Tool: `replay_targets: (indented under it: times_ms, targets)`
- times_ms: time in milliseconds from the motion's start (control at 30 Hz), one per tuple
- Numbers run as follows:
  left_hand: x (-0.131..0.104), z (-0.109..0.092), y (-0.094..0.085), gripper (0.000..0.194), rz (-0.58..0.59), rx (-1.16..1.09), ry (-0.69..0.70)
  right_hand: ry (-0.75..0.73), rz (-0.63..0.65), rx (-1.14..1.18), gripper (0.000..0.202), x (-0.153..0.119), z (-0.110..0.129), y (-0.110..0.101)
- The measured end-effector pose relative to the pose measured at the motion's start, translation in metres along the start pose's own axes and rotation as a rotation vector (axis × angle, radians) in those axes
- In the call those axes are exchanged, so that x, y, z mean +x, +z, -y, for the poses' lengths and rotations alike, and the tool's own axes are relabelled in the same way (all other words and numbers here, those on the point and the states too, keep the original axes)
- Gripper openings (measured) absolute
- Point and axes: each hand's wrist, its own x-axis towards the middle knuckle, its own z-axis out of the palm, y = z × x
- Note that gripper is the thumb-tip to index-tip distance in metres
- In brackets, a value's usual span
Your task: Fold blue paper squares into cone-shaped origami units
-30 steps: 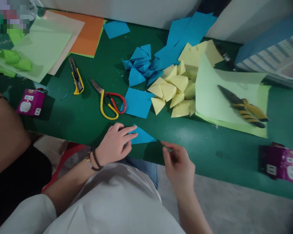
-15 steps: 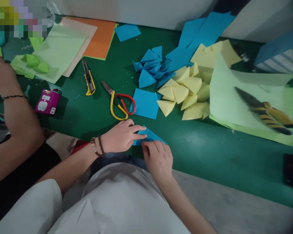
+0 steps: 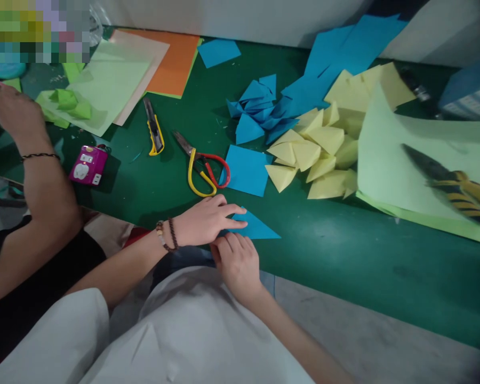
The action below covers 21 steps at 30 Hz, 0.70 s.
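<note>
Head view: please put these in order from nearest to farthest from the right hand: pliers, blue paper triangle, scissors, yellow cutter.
Seen from the right hand:
1. Blue paper triangle, just beyond its fingers.
2. Scissors, ahead and to the left.
3. Yellow cutter, farther left.
4. Pliers, far right, on light green paper.
</note>
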Motion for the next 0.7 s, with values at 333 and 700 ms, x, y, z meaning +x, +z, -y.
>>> replay_targets:
  times_ms: [333,700]
  targets:
    - [-0.004,-0.005,0.001,0.035,-0.061,-0.001,-0.008,0.143,-0.107,0.007,0.030,-0.023,-0.085,-0.057]
    - [0.000,-0.009,-0.005,0.054,-0.079,-0.077,0.035,-0.075,0.011,0.092,0.031,-0.024,-0.111,-0.056]
